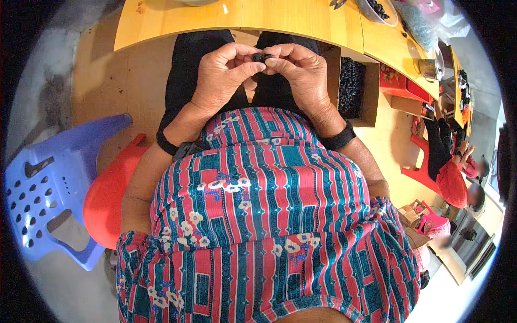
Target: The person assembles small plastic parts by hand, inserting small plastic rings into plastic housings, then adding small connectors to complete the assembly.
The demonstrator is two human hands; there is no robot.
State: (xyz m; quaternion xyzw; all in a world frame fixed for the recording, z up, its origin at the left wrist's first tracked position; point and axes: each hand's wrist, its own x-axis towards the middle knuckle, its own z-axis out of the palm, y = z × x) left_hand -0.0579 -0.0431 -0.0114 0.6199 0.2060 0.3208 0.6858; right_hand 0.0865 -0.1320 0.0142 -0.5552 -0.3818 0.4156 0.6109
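A small dark, roundish piece (260, 57) is pinched between my two hands above my lap, just short of the table edge. My left hand (222, 75) closes on it from one side with thumb and forefinger. From the other side my right hand (303, 74) grips it with thumb and fingertips. Most of the piece is covered by the fingertips, and its exact kind cannot be made out. To the right of my right hand, a cardboard box (368, 99) holds many small black pieces (351, 81).
The yellow table (188, 16) spans the far side, with a bowl (393, 17) of black pieces and plastic bags (417, 24) at its right. Red crates (401, 83) stand below. A blue plastic chair (75, 142) and a red seat (113, 196) are at left. Another person (452, 183) sits far right.
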